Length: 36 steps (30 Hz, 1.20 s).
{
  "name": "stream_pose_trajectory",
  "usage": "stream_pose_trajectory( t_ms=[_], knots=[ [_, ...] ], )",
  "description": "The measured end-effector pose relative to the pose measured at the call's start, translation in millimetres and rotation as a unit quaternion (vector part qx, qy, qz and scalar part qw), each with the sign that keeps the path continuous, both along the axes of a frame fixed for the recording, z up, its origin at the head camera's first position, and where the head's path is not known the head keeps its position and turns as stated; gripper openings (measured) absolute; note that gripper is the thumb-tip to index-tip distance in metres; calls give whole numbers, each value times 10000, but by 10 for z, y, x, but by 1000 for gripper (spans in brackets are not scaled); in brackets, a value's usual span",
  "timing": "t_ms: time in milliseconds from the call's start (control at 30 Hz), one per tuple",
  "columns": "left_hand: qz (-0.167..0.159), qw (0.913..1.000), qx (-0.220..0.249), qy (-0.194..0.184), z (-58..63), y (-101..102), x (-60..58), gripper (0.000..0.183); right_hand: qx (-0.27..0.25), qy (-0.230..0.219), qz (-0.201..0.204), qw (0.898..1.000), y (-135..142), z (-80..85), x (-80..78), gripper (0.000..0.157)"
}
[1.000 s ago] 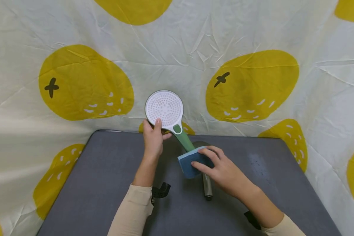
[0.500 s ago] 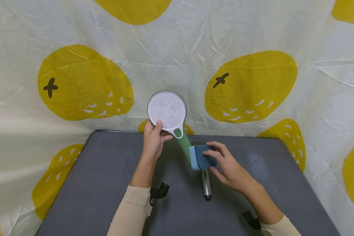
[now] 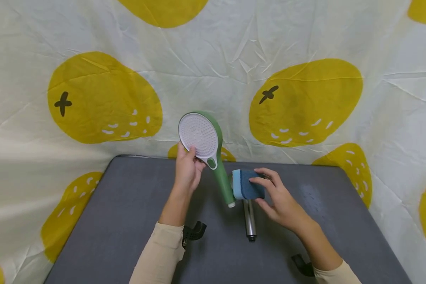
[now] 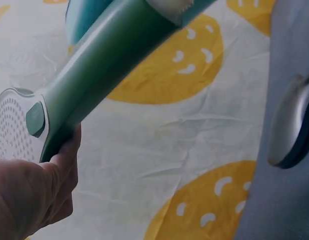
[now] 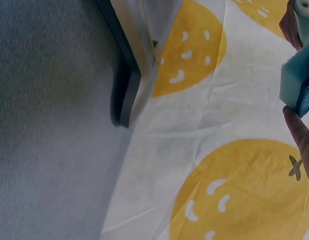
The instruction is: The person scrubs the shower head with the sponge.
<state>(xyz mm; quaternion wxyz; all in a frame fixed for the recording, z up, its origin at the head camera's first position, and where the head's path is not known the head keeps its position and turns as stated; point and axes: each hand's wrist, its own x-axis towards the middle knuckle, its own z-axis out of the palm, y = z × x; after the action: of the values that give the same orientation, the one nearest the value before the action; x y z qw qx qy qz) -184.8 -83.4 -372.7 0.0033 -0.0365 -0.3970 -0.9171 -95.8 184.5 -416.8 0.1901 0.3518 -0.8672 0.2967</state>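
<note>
My left hand (image 3: 186, 171) grips a green shower head (image 3: 218, 167) by its round head, thumb on the rim of the white nozzle face. Its handle (image 4: 109, 55) slants down to the right in the head view. To the right, my right hand (image 3: 282, 205) pinches a sponge (image 3: 253, 185), light blue on one side and dark blue on the other. The sponge's light side (image 5: 292, 82) is beside the lower handle; whether they touch I cannot tell. Under the sponge, a metal object with a silver handle (image 3: 249, 221) lies on the table, partly hidden.
A dark grey table (image 3: 127, 236) spreads beneath both hands. Behind it and along the sides hangs a white cloth (image 3: 206, 51) with large yellow fruit prints. Black straps (image 3: 195, 230) are worn at both wrists.
The shower head has turned, so its green side and handle end now show. My right hand has shifted right with the sponge, which has turned its light side toward the handle.
</note>
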Motion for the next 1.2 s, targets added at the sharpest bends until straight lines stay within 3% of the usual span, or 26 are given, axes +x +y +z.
stream_pose_trajectory(
  t_ms=[200,433,500,633,767,900,1067,1200],
  knots=[
    [88,9984,471,283,-27,31,-34,41,-89,-6,-180,9998,81,21,-7,55],
    [448,9988,-12,219,-48,39,-19,57,-177,-154,-160,9996,111,-17,-15,56],
    [509,9983,-231,137,-48,32,-8,76,-189,-187,-120,9996,107,-23,-17,56],
    [457,9971,-595,-146,-41,21,23,134,-247,-237,-7,9994,89,-36,-24,46],
    [339,9964,-761,-152,-53,21,35,154,-232,-301,3,9993,69,-53,-15,60],
    [253,9945,-1018,-44,-91,8,17,140,-170,-226,-26,9996,53,-74,2,70],
    [69,9925,-1221,30,-103,-10,19,82,-190,-198,-59,9996,50,-92,29,68],
    [-159,9932,-1148,-137,-86,-6,55,76,-196,-198,-96,9996,38,-90,47,68]
  ],
)
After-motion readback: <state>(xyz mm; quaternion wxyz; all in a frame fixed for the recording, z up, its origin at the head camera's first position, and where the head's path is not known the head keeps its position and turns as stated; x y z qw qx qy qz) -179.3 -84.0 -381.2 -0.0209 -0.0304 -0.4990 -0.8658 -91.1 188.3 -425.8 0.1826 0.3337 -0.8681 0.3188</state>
